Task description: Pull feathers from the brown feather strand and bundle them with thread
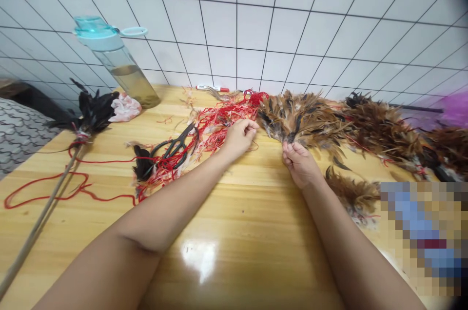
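Two hands work at a fan of brown feathers on a wooden table (234, 232).

The right hand (300, 164) has its fingertips shut tight on the quill end of the feather bunch (303, 117), which spreads away toward the tiled wall; the wrist is low and the forearm stretches out over the table. The left hand (239, 138) is curled, thumb and fingers nipped narrowly on the red string (219, 122) just beside the feathers' left edge, with its forearm angled in from the left. Black scissors (175, 145) lie in the string near that hand. A bottle (122, 64) stands back left.
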The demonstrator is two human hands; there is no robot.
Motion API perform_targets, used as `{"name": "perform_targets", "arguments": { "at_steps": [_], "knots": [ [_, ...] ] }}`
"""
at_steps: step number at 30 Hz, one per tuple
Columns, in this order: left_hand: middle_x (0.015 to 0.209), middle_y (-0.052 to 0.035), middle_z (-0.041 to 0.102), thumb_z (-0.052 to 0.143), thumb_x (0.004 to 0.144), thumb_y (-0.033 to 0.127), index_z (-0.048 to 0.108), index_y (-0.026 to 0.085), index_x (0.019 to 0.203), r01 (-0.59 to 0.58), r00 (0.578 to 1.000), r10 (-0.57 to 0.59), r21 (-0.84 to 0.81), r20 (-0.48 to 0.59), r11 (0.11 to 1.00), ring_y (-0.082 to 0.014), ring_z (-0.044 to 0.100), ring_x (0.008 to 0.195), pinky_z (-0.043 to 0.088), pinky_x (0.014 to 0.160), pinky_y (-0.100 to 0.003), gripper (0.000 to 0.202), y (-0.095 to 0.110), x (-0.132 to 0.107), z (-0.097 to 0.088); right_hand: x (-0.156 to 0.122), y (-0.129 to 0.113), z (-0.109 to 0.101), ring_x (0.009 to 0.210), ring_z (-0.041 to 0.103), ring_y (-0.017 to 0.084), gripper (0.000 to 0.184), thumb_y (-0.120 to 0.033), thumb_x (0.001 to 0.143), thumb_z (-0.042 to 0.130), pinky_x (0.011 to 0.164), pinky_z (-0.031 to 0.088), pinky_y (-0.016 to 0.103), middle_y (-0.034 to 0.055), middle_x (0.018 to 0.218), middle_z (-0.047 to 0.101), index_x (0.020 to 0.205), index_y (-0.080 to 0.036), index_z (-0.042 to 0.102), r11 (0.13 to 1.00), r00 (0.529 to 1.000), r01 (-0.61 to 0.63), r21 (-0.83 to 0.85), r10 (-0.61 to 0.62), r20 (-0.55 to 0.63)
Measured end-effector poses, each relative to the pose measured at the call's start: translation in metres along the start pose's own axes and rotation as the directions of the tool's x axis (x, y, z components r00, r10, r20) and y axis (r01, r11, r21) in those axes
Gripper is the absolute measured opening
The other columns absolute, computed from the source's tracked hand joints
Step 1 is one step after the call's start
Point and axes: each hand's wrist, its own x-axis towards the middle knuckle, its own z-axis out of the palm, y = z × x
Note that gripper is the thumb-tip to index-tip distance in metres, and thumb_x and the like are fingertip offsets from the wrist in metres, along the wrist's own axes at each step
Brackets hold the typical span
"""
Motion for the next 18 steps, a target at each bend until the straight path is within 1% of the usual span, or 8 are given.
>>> {"name": "perform_targets", "arguments": {
  "at_steps": [2,3,5,7,9,13,16,18],
  "knots": [
    [0.088,-0.0042,0.059,0.052,0.079,0.011,0.068,0.015,0.093,-0.128,0.991,0.122,0.174,0.046,0.976,-0.0125,0.054,0.078,0.045,0.077,-0.027,0.021,-0.006,-0.001,0.001,0.000,-0.001,0.001,0.050,0.032,0.006,0.028,-0.034,0.059,0.079,0.045,0.022,0.018,-0.0051,0.057,0.045,0.067,-0.019,0.056,0.999,1.000,-0.018,0.047,0.019,-0.022],
    [0.091,-0.0051,0.059,0.051,0.081,0.012,0.068,0.016,0.098,-0.204,0.978,0.189,0.231,0.085,0.951,-0.0138,0.055,0.082,0.045,0.080,-0.028,0.024,-0.007,-0.003,0.002,0.000,-0.002,0.001,0.049,0.031,0.005,0.029,-0.035,0.058,0.079,0.044,0.021,0.018,-0.0055,0.056,0.044,0.068,-0.019,0.056,0.997,0.999,-0.031,0.069,0.033,-0.032],
    [0.095,-0.0068,0.059,0.048,0.084,0.014,0.067,0.019,0.109,-0.342,0.938,0.307,0.303,0.159,0.890,-0.0161,0.054,0.090,0.045,0.084,-0.030,0.031,-0.009,-0.006,0.006,0.001,-0.003,0.002,0.047,0.029,0.004,0.030,-0.036,0.059,0.078,0.043,0.019,0.018,-0.0064,0.055,0.043,0.070,-0.019,0.056,0.993,0.997,-0.051,0.103,0.057,-0.051],
    [0.098,-0.0079,0.059,0.045,0.086,0.014,0.064,0.020,0.117,-0.410,0.911,0.358,0.348,0.207,0.843,-0.0174,0.053,0.093,0.045,0.086,-0.031,0.036,-0.010,-0.006,0.011,0.000,-0.003,0.004,0.045,0.028,0.004,0.030,-0.037,0.060,0.077,0.042,0.019,0.018,-0.0071,0.054,0.041,0.071,-0.019,0.056,0.992,0.996,-0.057,0.116,0.064,-0.064],
    [0.097,-0.0084,0.060,0.043,0.088,0.014,0.061,0.021,0.122,-0.407,0.911,0.340,0.389,0.233,0.826,-0.0181,0.054,0.093,0.045,0.086,-0.032,0.039,-0.010,-0.004,0.017,0.000,-0.002,0.005,0.045,0.028,0.004,0.030,-0.038,0.061,0.076,0.041,0.019,0.018,-0.0070,0.053,0.041,0.071,-0.018,0.056,0.994,0.996,-0.041,0.106,0.049,-0.080],
    [0.101,-0.0091,0.065,0.043,0.088,0.014,0.059,0.021,0.125,-0.352,0.927,0.247,0.432,0.281,0.830,-0.0194,0.056,0.096,0.045,0.090,-0.034,0.042,-0.008,0.009,0.027,0.001,0.000,0.007,0.047,0.029,0.004,0.031,-0.040,0.059,0.077,0.042,0.020,0.018,-0.0063,0.053,0.042,0.069,-0.018,0.057,0.995,0.995,-0.012,0.101,0.022,-0.094],
    [0.104,-0.0097,0.067,0.043,0.087,0.014,0.066,0.018,0.114,-0.290,0.938,0.175,0.405,0.299,0.867,-0.0194,0.058,0.099,0.045,0.093,-0.035,0.035,-0.003,0.015,0.030,0.002,0.000,0.005,0.047,0.031,0.004,0.033,-0.040,0.056,0.078,0.042,0.022,0.018,-0.0062,0.055,0.043,0.068,-0.018,0.057,0.990,0.994,-0.020,0.143,0.035,-0.105],
    [0.104,-0.0087,0.068,0.044,0.087,0.015,0.068,0.016,0.106,-0.201,0.959,0.117,0.327,0.258,0.923,-0.0179,0.060,0.098,0.045,0.092,-0.032,0.031,0.004,0.013,0.027,0.003,0.000,0.003,0.047,0.031,0.004,0.033,-0.040,0.056,0.078,0.043,0.022,0.018,-0.0061,0.055,0.044,0.067,-0.018,0.056,0.988,0.993,-0.016,0.153,0.034,-0.117]
  ]
}}
